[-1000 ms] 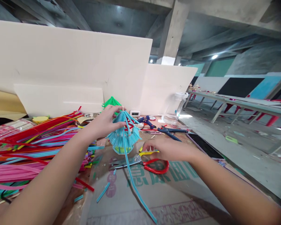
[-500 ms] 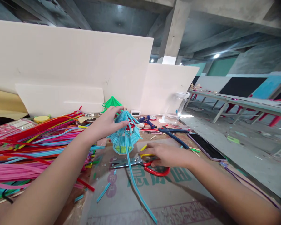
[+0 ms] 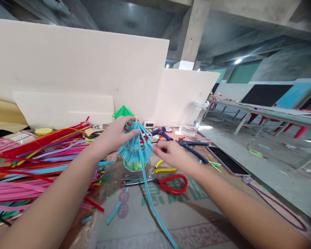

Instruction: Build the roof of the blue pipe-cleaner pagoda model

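Observation:
A small light-blue tiered pagoda model (image 3: pixel 135 152), seemingly built of pipe cleaners, stands in the middle with a thin stick at its peak. My left hand (image 3: pixel 123 129) grips its upper roof, thumb in front and fingers behind. One long blue pipe cleaner (image 3: pixel 150 200) trails from the roof down across the board. Close to the model's right side is my right hand (image 3: pixel 168 152), fingers loosely curled and apart, holding nothing I can see; whether the fingertips touch the roof is unclear. Below it, scissors (image 3: pixel 155 178) with a red and a yellow handle lie with blades parted.
Bundles of coloured pipe cleaners (image 3: pixel 23 180) fill the left side. Behind the model are a green roofed model (image 3: pixel 123 111), a small digital clock (image 3: pixel 149 124) and a blue glue gun (image 3: pixel 162 132). Pliers (image 3: pixel 193 148), a phone (image 3: pixel 228 160) and a clear jug (image 3: pixel 195 117) sit right.
My right hand has let go of the scissors and moved up and slightly left toward the model. The scissors stay on the board. My left hand keeps its grip on the roof.

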`<state>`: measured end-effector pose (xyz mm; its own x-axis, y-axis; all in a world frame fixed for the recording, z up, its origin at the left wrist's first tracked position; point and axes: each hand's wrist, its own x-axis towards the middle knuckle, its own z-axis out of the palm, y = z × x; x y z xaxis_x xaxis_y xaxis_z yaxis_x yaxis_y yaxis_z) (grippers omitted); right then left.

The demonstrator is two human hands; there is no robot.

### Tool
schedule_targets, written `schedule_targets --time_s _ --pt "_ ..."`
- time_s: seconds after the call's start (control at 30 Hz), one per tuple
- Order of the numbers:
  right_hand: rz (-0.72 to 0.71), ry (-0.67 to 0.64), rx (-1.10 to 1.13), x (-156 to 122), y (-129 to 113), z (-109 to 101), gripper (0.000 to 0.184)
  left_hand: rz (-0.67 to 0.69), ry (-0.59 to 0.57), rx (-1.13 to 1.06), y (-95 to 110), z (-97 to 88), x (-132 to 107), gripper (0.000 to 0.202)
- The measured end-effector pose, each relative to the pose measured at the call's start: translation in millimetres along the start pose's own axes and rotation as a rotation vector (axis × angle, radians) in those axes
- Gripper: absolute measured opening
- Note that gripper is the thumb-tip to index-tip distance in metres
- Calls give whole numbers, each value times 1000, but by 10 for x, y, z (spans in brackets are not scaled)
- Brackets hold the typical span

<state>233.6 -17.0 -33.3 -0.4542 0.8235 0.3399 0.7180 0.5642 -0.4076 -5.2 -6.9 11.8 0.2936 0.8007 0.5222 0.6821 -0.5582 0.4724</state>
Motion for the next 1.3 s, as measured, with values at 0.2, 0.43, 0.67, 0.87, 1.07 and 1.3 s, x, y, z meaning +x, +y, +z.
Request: schedule_targets --time_s 0.2,0.43,0.67,0.87,1.07,1.3 --pt "356 -60 -274 323 867 -248 34 -19 -25 6 -12 -2 8 54" --pt "387 -23 -124 642 1306 110 59 -22 -26 -6 -24 1 12 56" --pt "441 82 -11 845 1361 300 32 -39 -29 2 7 -17 4 56" --pt "465 265 84 704 1207 24 35 -28 -41 7 13 -35 4 55" --pt "332 276 277 455 821 -320 28 -54 -55 13 27 -64 -15 58" --pt "52 218 521 104 290 -545 29 -61 -79 -5 64 -85 -29 57"
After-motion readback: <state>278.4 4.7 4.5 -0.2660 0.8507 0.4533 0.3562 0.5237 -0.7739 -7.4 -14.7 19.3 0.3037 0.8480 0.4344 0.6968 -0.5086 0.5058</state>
